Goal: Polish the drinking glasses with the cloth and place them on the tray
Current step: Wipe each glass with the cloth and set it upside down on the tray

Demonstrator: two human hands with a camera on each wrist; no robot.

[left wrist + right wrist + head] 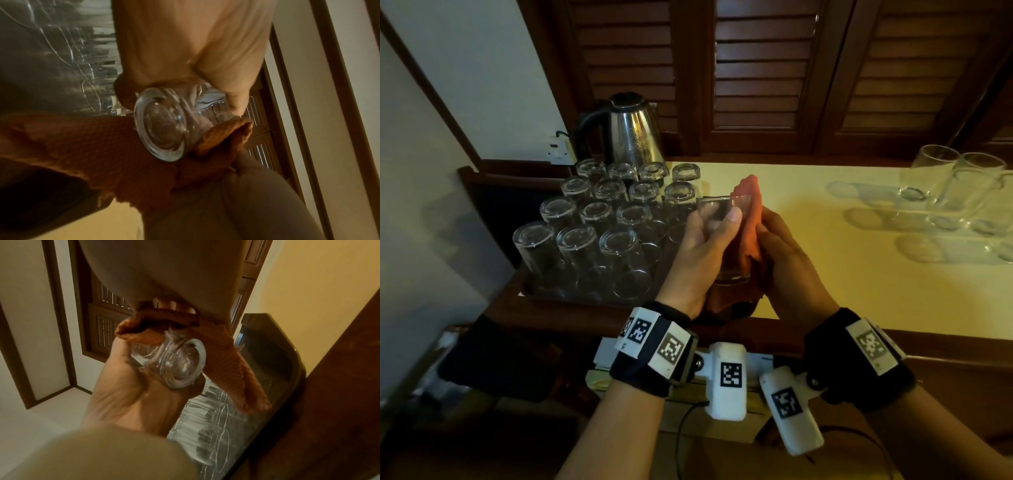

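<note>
Clear glass point(717, 236) sits in our left hand point(698, 253), whose fingers point(732, 216) curl round the wall near the rim, while our right hand point(791, 260) presses the orange cloth point(750, 212) against the glass's far side, its fingers closed over the fabric. The glass hangs above the front edge of the tabletop point(825, 274), its long axis near upright and leaning away from us, thick base toward our wrists. The tray point(530, 294), crowded with upturned glasses, lies just to the left, so we judge the left hand the nearer one for setting down. More glasses point(945, 192) lie on their sides, well apart to the right, on the pale yellow surface. A steel kettle point(630, 133) stands behind the tray, before dark louvred shutters point(756, 68).
</note>
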